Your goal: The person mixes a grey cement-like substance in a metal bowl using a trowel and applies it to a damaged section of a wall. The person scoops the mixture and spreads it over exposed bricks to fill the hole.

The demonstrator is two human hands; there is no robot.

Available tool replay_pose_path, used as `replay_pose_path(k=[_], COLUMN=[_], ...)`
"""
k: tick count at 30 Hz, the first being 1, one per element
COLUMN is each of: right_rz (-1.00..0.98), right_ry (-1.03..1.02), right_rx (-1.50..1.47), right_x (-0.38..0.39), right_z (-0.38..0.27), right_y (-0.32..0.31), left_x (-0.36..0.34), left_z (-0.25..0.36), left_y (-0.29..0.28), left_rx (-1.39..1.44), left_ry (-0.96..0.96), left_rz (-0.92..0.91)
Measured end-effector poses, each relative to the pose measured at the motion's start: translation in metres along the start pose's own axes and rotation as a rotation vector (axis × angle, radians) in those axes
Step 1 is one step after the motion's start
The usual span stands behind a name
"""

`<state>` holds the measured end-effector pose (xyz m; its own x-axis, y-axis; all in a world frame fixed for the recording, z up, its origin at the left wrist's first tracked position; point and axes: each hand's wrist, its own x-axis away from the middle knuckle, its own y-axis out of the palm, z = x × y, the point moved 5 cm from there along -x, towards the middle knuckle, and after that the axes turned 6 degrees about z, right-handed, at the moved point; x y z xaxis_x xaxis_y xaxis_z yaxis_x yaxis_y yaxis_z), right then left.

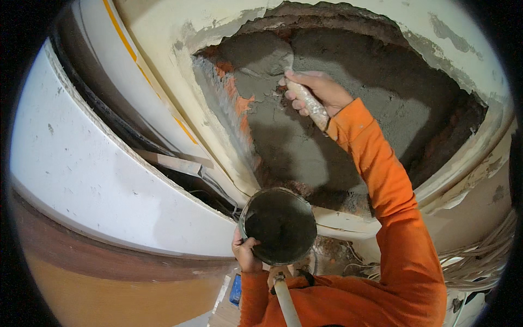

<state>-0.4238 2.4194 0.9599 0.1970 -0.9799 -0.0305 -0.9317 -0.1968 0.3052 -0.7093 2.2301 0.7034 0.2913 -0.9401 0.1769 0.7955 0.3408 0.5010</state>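
Right hand (321, 91) closed around the pale, mortar-spattered handle of a trowel (308, 99), fingers curled round it; part of the grip is covered by them. Trowel is at the upper left of a large, rough-edged recess (327, 163) in the cream wall (158, 24), its blade over the grey mortar coat; blade outline hard to make out, grey on grey. Left hand (246, 253) partly closed on the near left edge of a round, dark bucket (279, 191), thumb over the rim, other fingers mostly hidden behind the wall. Bucket is below the recess, dark mortar (280, 231) inside, too shadowed to judge the level. Orange sleeve (392, 196) covers part of the recess's lower right edge. Blue object (235, 289) by the left sleeve, partly blocked, kind unclear. Pale pole (286, 302) cut off at the lower edge. Bundled cables (471, 264) at right run into the black rim.
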Motion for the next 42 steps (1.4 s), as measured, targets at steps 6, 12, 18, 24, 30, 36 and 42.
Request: replay_pose_path(k=[6,12,18,24,30,36,42], right_rz=[0.011,0.031,0.174,0.23,-0.143,-0.505,-0.038], right_ry=[-0.025,-0.046,-0.106,-0.157,-0.517,-0.264,-0.378], right_rx=[0.006,-0.01,0.172,0.863,1.913,1.797,1.283], right_x=[0.02,0.046,0.102,0.151,0.175,0.2,0.231], right_z=[-0.008,-0.013,-0.021,0.001,0.133,0.273,0.317], right_y=[-0.011,-0.037,-0.06,-0.049,-0.005,0.021,0.017], left_x=[0.003,-0.01,-0.039,-0.058,-0.018,0.01,0.03], left_z=[0.001,-0.005,-0.015,-0.008,0.013,0.008,-0.003], left_y=[0.007,0.007,0.043,0.064,0.069,0.047,0.01], left_rx=[0.036,0.041,0.109,0.023,0.09,-0.075,-0.069], left_ry=[0.028,-0.027,-0.081,0.009,0.006,0.06,-0.029], left_rz=[-0.061,-0.044,-0.122,-0.22,-0.213,-0.238,-0.091])
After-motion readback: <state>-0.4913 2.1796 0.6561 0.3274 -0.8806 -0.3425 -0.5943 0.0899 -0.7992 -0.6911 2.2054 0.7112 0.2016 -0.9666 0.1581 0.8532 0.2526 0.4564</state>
